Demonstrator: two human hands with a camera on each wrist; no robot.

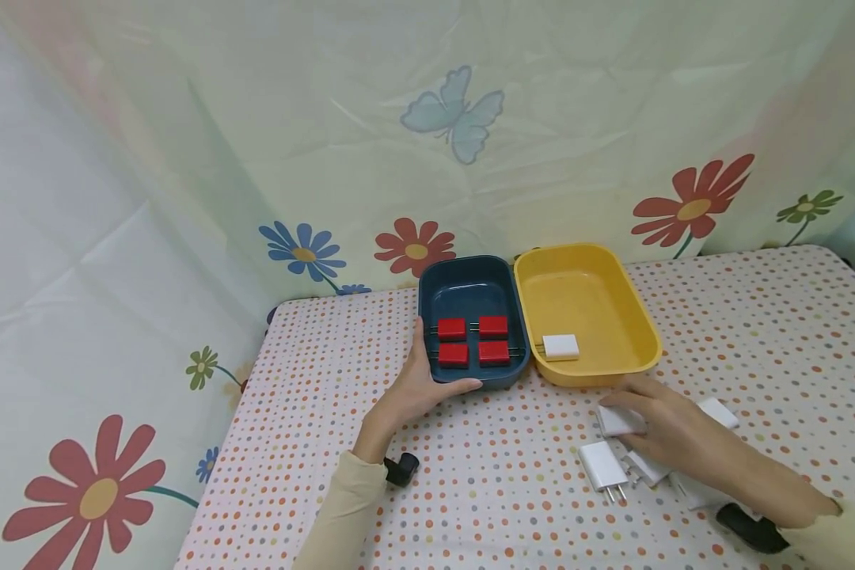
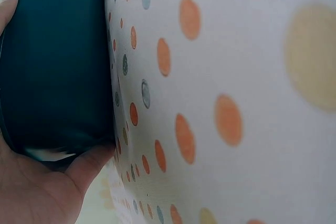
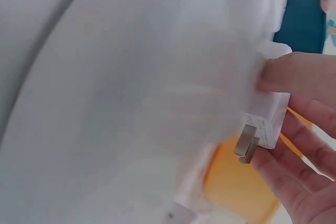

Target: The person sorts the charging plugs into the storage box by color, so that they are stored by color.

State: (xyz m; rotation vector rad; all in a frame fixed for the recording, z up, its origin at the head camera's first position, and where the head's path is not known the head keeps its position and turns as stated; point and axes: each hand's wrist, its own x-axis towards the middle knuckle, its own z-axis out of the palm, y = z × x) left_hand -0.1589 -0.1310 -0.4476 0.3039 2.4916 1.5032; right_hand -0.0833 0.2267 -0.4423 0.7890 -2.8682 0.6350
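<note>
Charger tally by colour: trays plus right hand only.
Red chargers: 4, all in the blue tray
White chargers: 2, one in the yellow tray, one held in the right hand
Total: 6

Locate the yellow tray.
In the head view, the yellow tray sits right of centre, immediately right of the blue tray, with the right hand just below its near edge in the picture.

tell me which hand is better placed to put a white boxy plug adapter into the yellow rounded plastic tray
Right, most likely: the right hand holds a white adapter near the yellow tray, while the left hand holds the dark blue rounded plastic tray.
</note>
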